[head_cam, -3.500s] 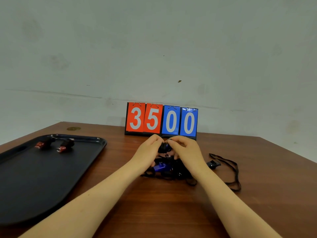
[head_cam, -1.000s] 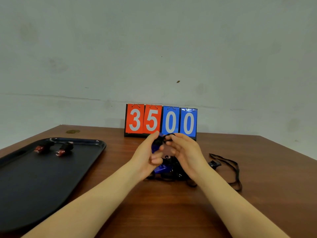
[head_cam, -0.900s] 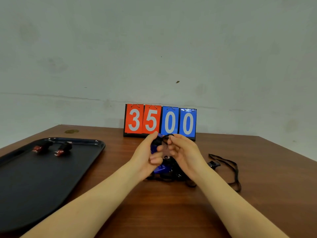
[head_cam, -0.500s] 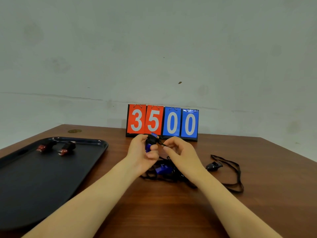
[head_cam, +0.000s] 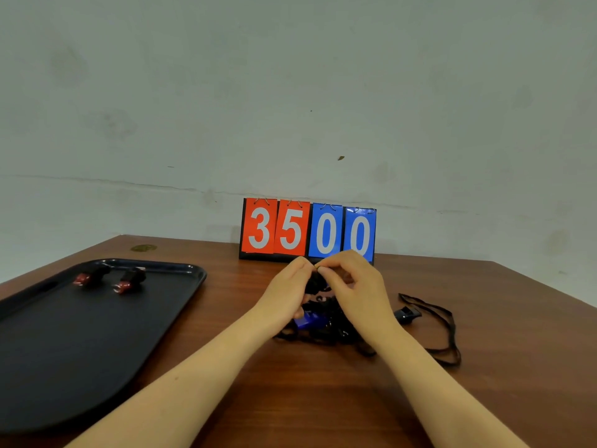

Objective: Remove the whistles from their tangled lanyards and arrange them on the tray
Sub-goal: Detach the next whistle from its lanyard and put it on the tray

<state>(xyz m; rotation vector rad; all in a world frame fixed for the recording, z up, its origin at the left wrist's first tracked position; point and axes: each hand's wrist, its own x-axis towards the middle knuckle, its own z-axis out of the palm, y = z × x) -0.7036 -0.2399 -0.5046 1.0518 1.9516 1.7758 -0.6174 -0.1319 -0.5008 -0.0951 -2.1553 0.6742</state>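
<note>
Hands met above the lanyard tangle at mid-worktop. Left hand had its fingers clenched around a dark whistle, held just off the pile; colour hard to judge, mostly hidden. Right hand pinched something small at the top of that whistle between thumb and forefinger; whether ring or cord, could not tell. Blue whistle lay in the tangle beneath the hands. Black whistle rested on the worktop to the right of the pile, with a black lanyard loop trailing beyond it. Black tray sat well apart on the left, carrying two red-and-black whistles side by side near its far edge. Flip scoreboard behind the hands read 3500, against the wall.
</note>
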